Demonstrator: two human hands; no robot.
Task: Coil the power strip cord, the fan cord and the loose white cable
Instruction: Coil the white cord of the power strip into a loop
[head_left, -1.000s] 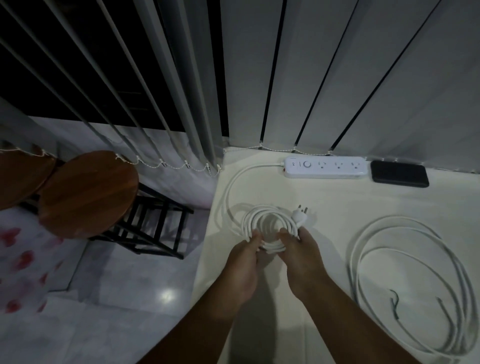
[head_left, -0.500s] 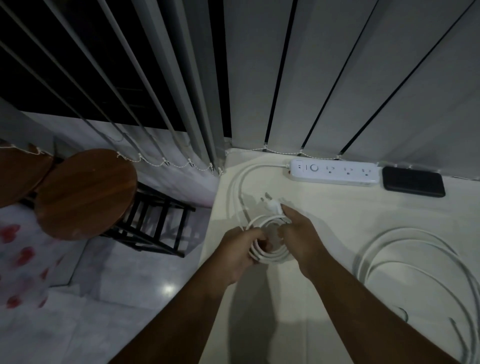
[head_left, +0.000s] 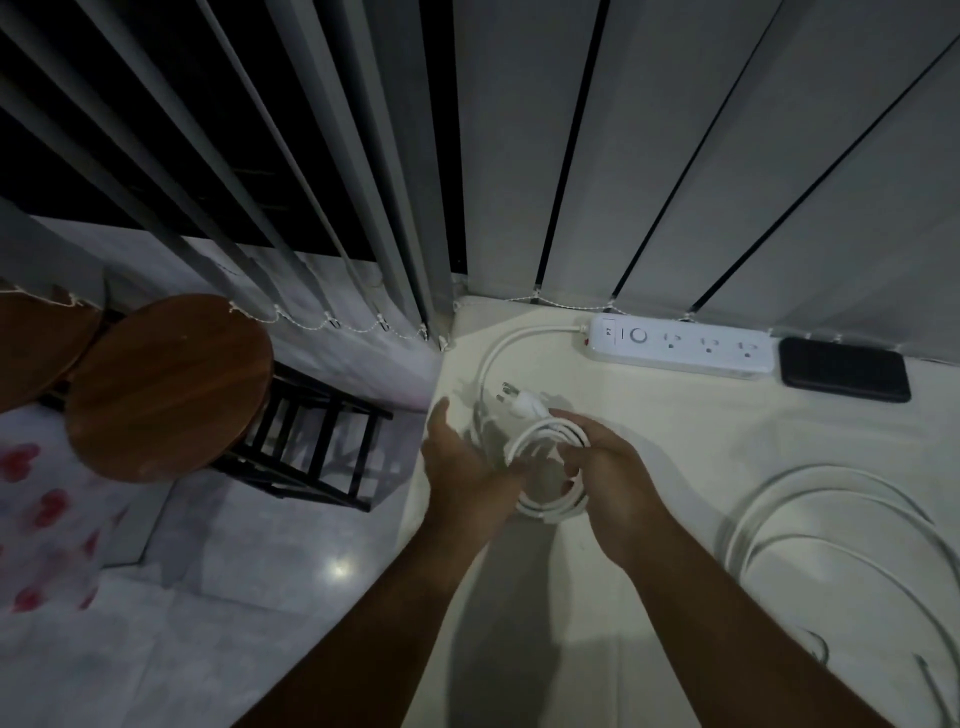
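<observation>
Looking down from the head view, a cream table (head_left: 597, 623) stood against grey vertical blinds (head_left: 675, 182), beside a round wooden stool (head_left: 166, 384) on the pale tiled floor. The right hand (head_left: 613, 473) gripped the coiled power strip cord (head_left: 550, 467) near the table's left edge; the left hand (head_left: 467, 467) lay open-fingered against the coil. The power strip (head_left: 680, 345) and a black phone (head_left: 844, 370) lay at the back edge. The loose white cable (head_left: 831, 530) sprawled at right.

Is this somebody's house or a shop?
Probably a room in a home: long window blinds hang behind a pale table, round wooden stools stand on a tiled floor, and a power strip lies on the table.
</observation>
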